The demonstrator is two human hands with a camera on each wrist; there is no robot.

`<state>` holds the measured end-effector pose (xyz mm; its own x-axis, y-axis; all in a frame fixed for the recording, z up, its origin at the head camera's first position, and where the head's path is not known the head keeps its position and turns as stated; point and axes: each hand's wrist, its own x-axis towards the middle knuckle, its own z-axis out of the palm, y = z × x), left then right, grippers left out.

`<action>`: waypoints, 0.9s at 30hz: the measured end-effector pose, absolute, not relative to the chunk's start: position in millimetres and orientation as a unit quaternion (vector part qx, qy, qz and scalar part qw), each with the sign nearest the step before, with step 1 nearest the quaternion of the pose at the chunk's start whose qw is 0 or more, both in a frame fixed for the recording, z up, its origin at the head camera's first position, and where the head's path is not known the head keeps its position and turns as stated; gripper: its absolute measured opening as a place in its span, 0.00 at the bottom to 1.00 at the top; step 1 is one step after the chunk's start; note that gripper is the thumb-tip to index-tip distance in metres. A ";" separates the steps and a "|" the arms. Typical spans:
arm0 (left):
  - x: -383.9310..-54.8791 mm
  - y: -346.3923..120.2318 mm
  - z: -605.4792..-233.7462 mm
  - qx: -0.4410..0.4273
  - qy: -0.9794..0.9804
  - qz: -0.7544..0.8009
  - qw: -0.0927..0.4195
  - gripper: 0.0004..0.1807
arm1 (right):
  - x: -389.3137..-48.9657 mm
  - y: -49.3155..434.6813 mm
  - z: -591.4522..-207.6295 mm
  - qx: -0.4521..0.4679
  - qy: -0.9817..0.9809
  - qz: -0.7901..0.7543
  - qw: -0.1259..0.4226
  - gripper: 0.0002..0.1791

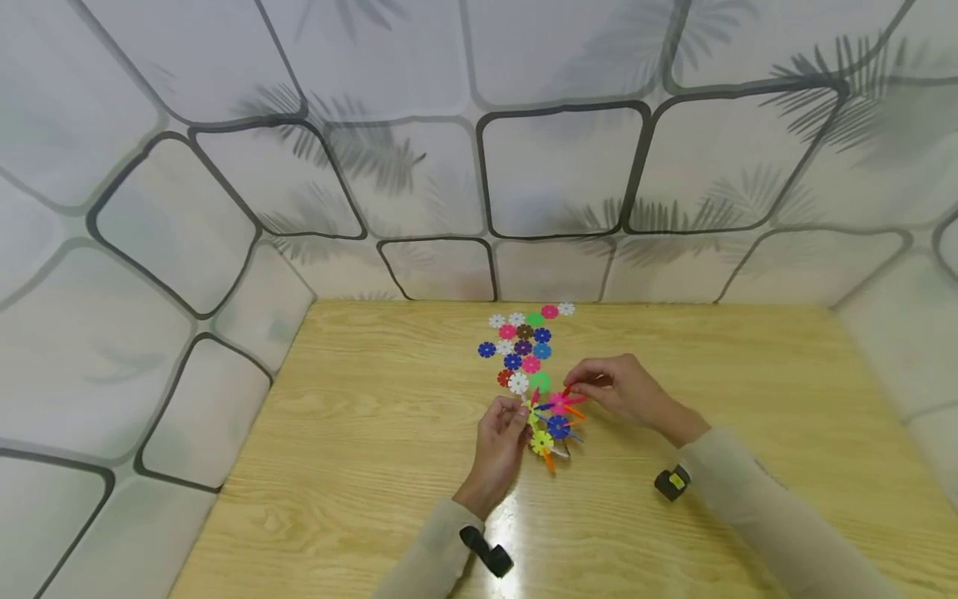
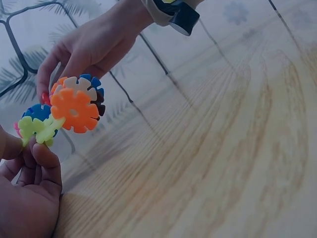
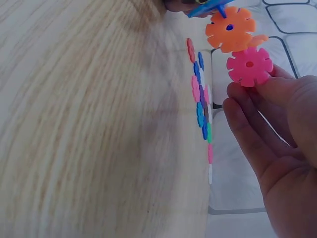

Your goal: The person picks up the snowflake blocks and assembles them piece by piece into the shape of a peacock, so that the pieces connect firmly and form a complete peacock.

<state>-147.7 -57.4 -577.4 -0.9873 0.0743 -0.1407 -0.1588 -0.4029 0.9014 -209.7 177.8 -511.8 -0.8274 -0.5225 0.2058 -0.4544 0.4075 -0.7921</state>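
Over the table, a cluster of interlocked notched plastic discs in blue, yellow, pink and orange is held up between both hands. My left hand pinches its left side, thumb and fingers on a yellow-green disc. From the other side my right hand pinches a pink notched disc by its edge. That disc meets an orange disc of the cluster. A large orange disc juts out toward the left wrist camera, with white and blue discs behind it.
Loose notched discs in several colours lie flat on the wooden table just beyond the hands, reaching back toward the wall. A patterned fabric-like wall encloses the back and sides. Each wrist wears a small black camera.
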 end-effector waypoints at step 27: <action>-146.5 -58.6 -574.5 -0.025 0.553 0.829 0.074 0.06 | -228.9 179.5 -506.2 -0.304 0.819 -0.477 0.095 0.09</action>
<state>-146.5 -58.6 -574.5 -0.9876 0.0953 -0.1246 -0.1516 -0.3764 0.9140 -228.9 179.5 -506.2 -0.7970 -0.5887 0.1353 -0.4080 0.3595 -0.8392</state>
